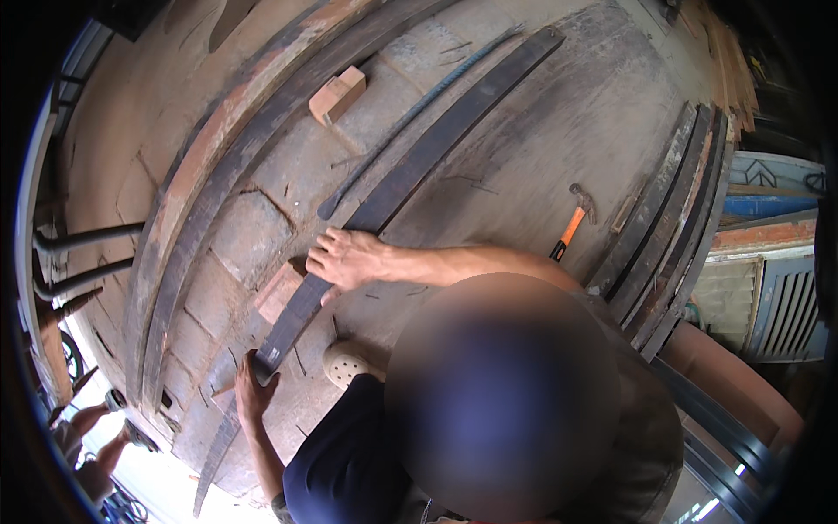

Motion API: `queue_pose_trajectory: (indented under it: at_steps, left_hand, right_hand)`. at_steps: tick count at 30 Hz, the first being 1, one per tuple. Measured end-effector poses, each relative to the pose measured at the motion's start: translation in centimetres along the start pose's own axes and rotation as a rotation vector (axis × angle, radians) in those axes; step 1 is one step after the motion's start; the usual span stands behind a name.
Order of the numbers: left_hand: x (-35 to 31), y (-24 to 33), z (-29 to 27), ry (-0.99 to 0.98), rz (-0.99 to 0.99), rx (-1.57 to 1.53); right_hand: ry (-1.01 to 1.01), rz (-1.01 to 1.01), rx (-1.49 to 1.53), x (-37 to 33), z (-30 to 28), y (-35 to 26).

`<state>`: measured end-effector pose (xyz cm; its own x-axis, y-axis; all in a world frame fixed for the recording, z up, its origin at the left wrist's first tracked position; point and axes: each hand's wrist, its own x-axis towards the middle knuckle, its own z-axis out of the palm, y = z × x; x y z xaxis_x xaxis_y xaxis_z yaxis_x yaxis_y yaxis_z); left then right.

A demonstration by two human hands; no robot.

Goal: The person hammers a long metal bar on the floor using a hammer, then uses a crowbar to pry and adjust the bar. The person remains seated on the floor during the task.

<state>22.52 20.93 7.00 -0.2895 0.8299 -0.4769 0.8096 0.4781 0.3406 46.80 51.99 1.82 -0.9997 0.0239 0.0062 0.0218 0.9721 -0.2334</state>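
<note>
Dark, weathered wood: a long plank (pixel 410 170) runs across the concrete floor (pixel 559 113) from seven o'clock toward one o'clock. My left hand (pixel 251 384) curls around its lower end at about seven o'clock, fingers closed over the edge. At centre a bare foot (pixel 347 258) presses down on the plank beside a brick (pixel 281 290). My right hand is out of sight. A second brick (pixel 337 94) lies at eleven o'clock, an orange-handled hammer (pixel 572 225) at three o'clock, near stacked planks (pixel 672 227).
</note>
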Motion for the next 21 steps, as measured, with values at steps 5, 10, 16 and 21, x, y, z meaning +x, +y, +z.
queue_pose_trajectory:
  at_steps: [5, 10, 16, 21]
  left_hand:
    - [4.1, 7.2, 1.3, 0.103, -0.067, 0.010]
    - [1.6, 6.2, 4.9, 0.276, 0.063, 0.125]
    - [-2.5, 6.2, 2.4, 0.253, 0.058, 0.121]
    - [-4.9, 6.6, 1.5, 0.251, 0.231, 0.108]
  right_hand:
    - [0.133, -0.031, 0.006, -1.6, -1.1, 0.1]
    - [0.343, -0.117, -0.146, -2.7, 0.0, -0.3]
    - [0.160, -0.214, -0.069, -2.7, -3.9, -2.6]
    - [0.064, -0.127, -0.082, -5.1, -8.8, -6.7]
